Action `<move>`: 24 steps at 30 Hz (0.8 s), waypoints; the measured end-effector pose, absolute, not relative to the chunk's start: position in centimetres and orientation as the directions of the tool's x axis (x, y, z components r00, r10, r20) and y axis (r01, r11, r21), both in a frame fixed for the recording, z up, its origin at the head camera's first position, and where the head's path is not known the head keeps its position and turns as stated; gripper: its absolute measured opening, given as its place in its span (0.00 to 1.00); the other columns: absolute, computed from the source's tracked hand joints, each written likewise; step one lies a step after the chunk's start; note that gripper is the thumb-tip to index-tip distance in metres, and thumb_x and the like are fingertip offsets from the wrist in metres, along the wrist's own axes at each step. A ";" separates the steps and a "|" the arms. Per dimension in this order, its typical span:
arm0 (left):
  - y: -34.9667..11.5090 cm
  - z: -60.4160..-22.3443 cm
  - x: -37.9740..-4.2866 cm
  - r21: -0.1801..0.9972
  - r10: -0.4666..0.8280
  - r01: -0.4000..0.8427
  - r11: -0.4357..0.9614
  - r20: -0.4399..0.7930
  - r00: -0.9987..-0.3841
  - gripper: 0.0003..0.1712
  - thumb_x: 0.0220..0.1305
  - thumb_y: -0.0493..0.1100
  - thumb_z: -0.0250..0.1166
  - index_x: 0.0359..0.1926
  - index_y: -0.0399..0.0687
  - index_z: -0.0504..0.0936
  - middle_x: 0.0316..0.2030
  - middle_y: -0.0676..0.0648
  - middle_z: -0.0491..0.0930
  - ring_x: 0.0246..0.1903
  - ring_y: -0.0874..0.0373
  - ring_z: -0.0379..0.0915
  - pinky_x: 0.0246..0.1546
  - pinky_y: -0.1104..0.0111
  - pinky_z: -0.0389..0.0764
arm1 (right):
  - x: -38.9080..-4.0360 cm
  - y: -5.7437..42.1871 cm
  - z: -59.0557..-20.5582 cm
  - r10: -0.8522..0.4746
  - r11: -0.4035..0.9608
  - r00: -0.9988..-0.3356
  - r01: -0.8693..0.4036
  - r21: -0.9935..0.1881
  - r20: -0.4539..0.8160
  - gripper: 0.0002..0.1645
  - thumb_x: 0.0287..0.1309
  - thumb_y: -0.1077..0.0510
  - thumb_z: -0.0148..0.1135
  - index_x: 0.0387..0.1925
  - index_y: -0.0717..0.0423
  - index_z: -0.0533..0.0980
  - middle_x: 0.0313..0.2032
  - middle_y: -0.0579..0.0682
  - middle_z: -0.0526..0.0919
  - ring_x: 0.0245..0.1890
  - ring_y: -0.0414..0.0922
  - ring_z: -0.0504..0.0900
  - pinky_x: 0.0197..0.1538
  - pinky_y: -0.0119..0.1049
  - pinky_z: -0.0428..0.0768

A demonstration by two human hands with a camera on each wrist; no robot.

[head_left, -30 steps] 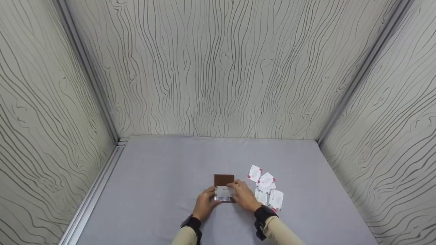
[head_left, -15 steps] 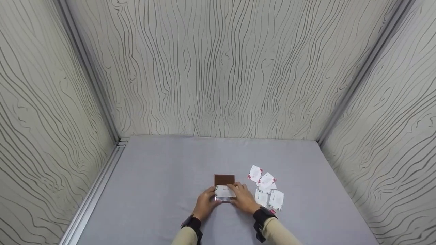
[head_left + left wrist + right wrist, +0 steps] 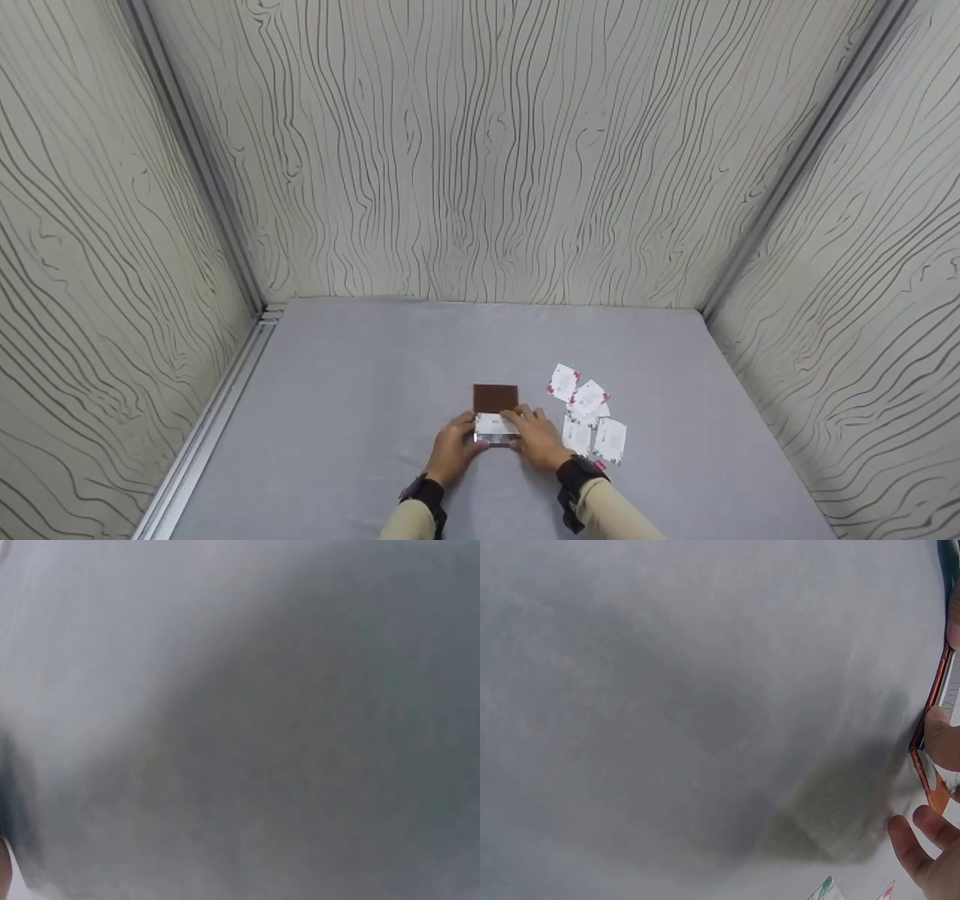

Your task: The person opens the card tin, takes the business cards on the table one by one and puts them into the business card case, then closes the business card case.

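Note:
A brown card case (image 3: pixel 495 397) lies unfolded on the grey cloth, its brown flap away from the person and a shiny silver part at the near end. Over the silver part is a white printed card (image 3: pixel 486 423) with small leafy marks at its left edge. The left hand (image 3: pixel 451 448) holds the case's left side, thumb at the near corner. From the right, the right hand (image 3: pixel 540 435) has its index fingertip on the card and its thumb (image 3: pixel 943 736) at the case's near edge. Its other fingers (image 3: pixel 907 844) extend beside the case in the right wrist view.
Several white cards (image 3: pixel 611 440) with red or green floral corners lie loosely spread and partly overlapping right of the case. Grey cloth (image 3: pixel 360 375) covers the table. Patterned panels (image 3: pixel 480 150) stand behind and at both sides. The left wrist view shows mostly blurred cloth.
The card has slid slightly toward the person, leaving more of the brown flap showing. The right hand has shifted a little with it; the left hand stays almost still.

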State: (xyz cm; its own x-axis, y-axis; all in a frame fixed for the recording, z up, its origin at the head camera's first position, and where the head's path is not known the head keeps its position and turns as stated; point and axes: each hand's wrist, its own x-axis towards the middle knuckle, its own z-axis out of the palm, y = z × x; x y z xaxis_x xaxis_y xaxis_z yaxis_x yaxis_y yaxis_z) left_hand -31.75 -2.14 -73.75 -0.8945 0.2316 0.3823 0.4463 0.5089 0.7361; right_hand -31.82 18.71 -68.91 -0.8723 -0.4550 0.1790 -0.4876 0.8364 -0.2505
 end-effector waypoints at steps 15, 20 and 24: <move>-2.1 -73.9 -31.9 0.729 0.234 0.467 0.500 0.405 -0.884 0.22 0.54 0.39 0.74 0.47 0.29 0.83 0.55 0.32 0.78 0.58 0.38 0.73 0.61 0.48 0.72 | -31.6 18.6 -68.8 -0.442 0.852 -0.888 -0.460 -0.251 0.128 0.31 0.56 0.62 0.68 0.62 0.55 0.73 0.52 0.56 0.74 0.47 0.57 0.73 0.42 0.52 0.78; -2.1 -73.8 -31.7 0.739 0.225 0.457 0.494 0.399 -0.889 0.22 0.54 0.39 0.74 0.47 0.28 0.83 0.55 0.31 0.78 0.58 0.37 0.73 0.61 0.47 0.72 | -31.5 18.6 -68.8 -0.448 0.847 -0.884 -0.468 -0.251 0.137 0.31 0.56 0.62 0.67 0.63 0.56 0.73 0.54 0.57 0.72 0.48 0.57 0.72 0.43 0.52 0.77; -2.1 -73.7 -31.6 0.729 0.230 0.481 0.486 0.425 -0.876 0.22 0.54 0.39 0.74 0.47 0.27 0.83 0.54 0.30 0.78 0.57 0.36 0.73 0.60 0.47 0.72 | -31.4 18.6 -68.7 -0.468 0.840 -0.868 -0.496 -0.222 0.168 0.30 0.56 0.61 0.67 0.62 0.57 0.73 0.53 0.58 0.72 0.47 0.58 0.72 0.40 0.53 0.77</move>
State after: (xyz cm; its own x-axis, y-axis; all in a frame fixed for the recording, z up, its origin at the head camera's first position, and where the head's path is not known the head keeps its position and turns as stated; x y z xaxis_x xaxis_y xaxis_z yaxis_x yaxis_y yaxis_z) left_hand -31.62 -2.06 -73.67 -0.8758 0.2297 0.4246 0.4811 0.4863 0.7294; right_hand -31.38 18.64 -68.73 -0.8675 -0.4683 0.1677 -0.4960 0.8395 -0.2216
